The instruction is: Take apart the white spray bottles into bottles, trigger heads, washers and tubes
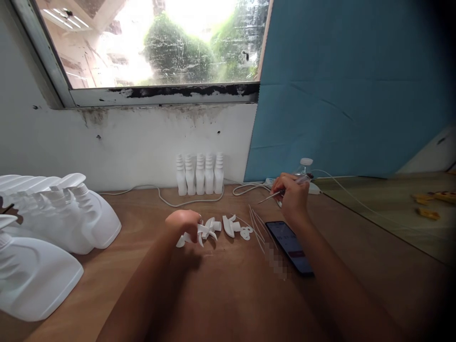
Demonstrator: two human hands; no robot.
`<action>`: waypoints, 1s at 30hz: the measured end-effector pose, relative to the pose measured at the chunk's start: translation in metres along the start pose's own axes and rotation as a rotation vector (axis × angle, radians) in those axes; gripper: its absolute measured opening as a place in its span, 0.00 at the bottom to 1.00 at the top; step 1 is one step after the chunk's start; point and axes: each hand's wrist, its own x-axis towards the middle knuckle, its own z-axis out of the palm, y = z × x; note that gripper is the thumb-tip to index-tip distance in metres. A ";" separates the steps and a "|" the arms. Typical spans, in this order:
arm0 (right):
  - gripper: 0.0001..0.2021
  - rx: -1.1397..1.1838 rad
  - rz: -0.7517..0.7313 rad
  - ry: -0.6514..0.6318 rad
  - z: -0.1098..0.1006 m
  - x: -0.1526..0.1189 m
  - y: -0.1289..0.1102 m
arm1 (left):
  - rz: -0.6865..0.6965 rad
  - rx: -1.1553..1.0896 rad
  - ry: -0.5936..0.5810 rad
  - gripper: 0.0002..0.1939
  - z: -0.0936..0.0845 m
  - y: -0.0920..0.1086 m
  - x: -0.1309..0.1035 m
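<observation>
Left hand [183,224], palm down, curls over glossy white curved parts [210,229] mid-tabletop [221,289]; right hand [292,195], raised near the back edge, pinches a slim pointed tool [271,197].

Head-worn view, looking down over hands [238,216]
</observation>
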 end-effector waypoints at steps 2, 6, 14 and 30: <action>0.10 0.010 -0.015 -0.003 0.001 -0.002 -0.006 | 0.013 0.032 -0.006 0.27 0.001 0.005 0.002; 0.10 0.056 -0.018 -0.016 0.005 -0.007 -0.021 | 0.021 0.068 -0.042 0.24 0.004 0.012 0.008; 0.10 0.080 -0.036 -0.033 0.007 -0.014 -0.038 | 0.039 0.050 0.063 0.26 0.006 0.005 0.009; 0.08 0.092 -0.091 -0.058 0.009 -0.019 -0.051 | -0.745 -0.357 1.594 0.27 -0.019 -0.099 -0.115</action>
